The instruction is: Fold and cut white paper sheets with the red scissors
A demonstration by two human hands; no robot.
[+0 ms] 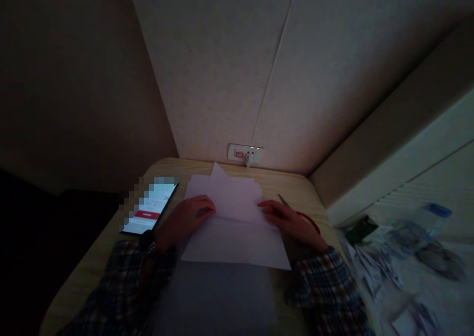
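A folded sheet of white paper [237, 239] lies in front of me, with a crease across its middle and a pointed flap at its far edge. My left hand [190, 216] pinches its left side near the crease, fingers together. At the right side, the fingers of my right hand [291, 222] close on the edge of the same sheet. More white paper [222, 296] lies beneath it, and further sheet edges show behind. Scissors with a red handle [311, 222] lie beside my right hand, which partly hides them; the pointed blade shows beyond my fingers.
A lit phone [148, 215] rests on the wooden table [299, 185] to the left. A wall socket [244, 154] with a plug sits behind the table. To the right, lower down, are crumpled papers [374, 272] and a clear container with a blue lid [439, 210].
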